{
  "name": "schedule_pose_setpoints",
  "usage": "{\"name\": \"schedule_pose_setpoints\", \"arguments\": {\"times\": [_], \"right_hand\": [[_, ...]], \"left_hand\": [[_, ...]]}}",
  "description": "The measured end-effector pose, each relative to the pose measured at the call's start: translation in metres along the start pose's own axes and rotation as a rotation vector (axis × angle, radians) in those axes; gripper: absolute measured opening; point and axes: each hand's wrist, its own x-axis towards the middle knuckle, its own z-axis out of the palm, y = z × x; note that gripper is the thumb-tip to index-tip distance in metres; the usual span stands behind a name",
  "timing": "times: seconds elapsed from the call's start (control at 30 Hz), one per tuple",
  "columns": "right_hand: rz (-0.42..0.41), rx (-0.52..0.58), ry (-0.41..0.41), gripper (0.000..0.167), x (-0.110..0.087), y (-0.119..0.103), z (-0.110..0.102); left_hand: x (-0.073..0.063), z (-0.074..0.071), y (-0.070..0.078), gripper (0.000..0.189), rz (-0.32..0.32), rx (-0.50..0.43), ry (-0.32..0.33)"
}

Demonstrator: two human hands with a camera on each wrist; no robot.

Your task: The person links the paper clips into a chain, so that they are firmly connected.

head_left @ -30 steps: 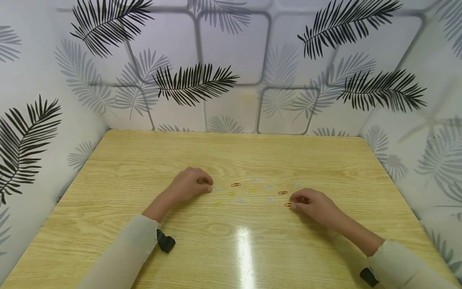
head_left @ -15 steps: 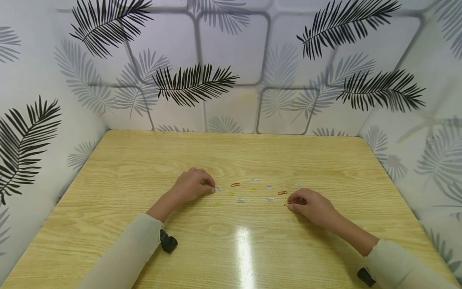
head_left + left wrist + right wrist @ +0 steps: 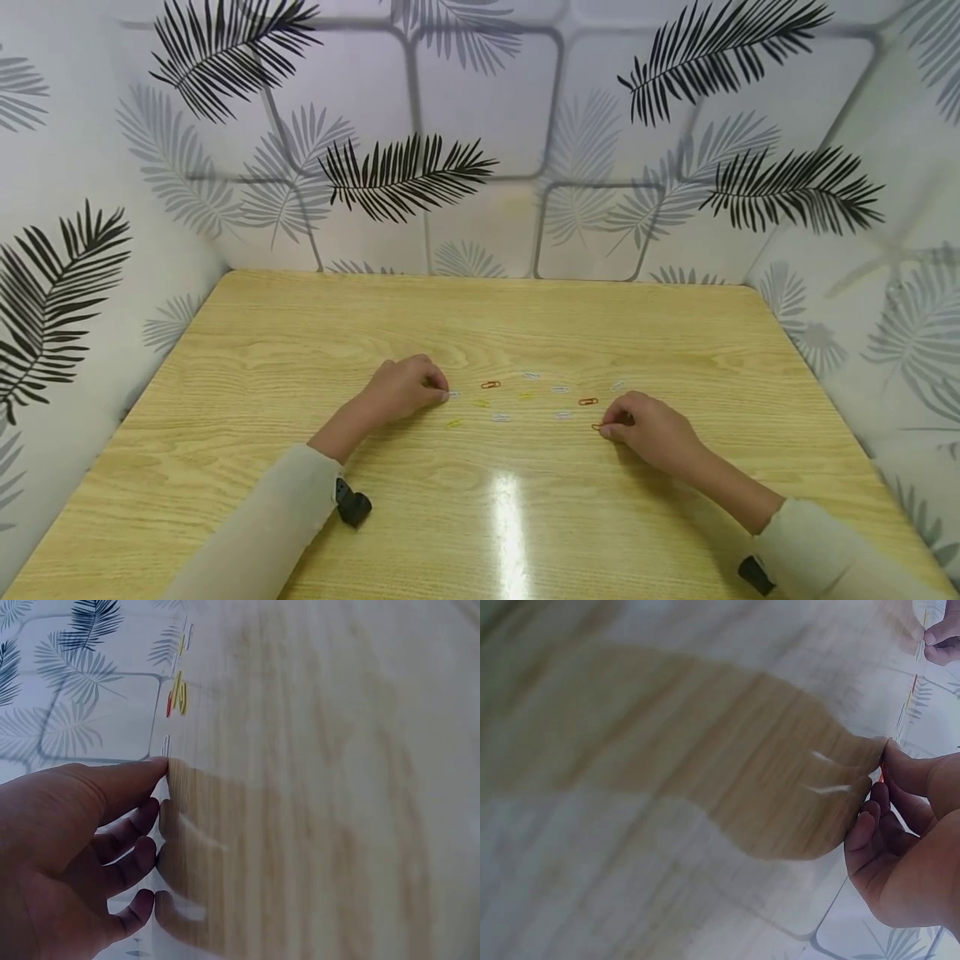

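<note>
Colourful paper clips lie spread across the wooden table (image 3: 420, 517). At the left end of the group, my left hand (image 3: 405, 388) pinches a white paper clip (image 3: 455, 395) between thumb and forefinger; part of that clip is hidden by the fingertips. In the left wrist view the thumb tip meets the clip's near end (image 3: 166, 744), with the other fingers loosely bent. My right hand (image 3: 654, 430) pinches a red paper clip (image 3: 596, 427) at the right end, close to the tabletop. Only a sliver of that red clip shows between thumb and fingers in the right wrist view.
Between the hands lie another red clip (image 3: 491, 385), a larger-looking red clip (image 3: 588, 402), yellow clips (image 3: 482, 403) and several white clips (image 3: 501, 417). A leaf-patterned wall covering (image 3: 480, 225) borders the table's back and sides.
My left hand has moved slightly right onto the white paper clip, and its thumb and forefinger have closed there. My right hand has shifted slightly left, covering more of the red clip.
</note>
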Motion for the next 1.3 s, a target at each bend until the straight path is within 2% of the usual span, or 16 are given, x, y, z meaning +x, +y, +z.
{"name": "schedule_pose_setpoints", "arguments": {"times": [0.2,0.5,0.7,0.83,1.0,1.13,1.3], "right_hand": [[0.01,-0.008,-0.01,0.008,0.0,-0.002,-0.001],[-0.009,-0.002,-0.034,0.008,0.0,-0.001,-0.001],[-0.007,0.025,0.005,0.008,0.0,-0.001,-0.005],[-0.021,0.145,0.031,0.009,-0.001,-0.006,-0.011],[-0.044,0.339,0.054,0.012,0.0,-0.021,-0.022],[-0.082,0.411,0.121,0.015,0.001,-0.037,-0.033],[-0.111,0.482,0.178,0.017,0.001,-0.06,-0.046]], "left_hand": [[-0.002,0.001,0.002,0.007,-0.008,-0.016,-0.004],[-0.004,0.002,0.002,0.006,0.03,0.002,0.037],[-0.008,-0.001,0.006,0.007,-0.018,-0.091,0.046],[-0.012,-0.005,0.015,0.007,-0.024,-0.165,0.064],[-0.02,-0.015,0.031,0.014,0.011,-0.284,0.092],[-0.027,-0.023,0.045,0.015,0.039,-0.342,0.125],[-0.031,-0.031,0.06,0.013,0.065,-0.371,0.18]]}}
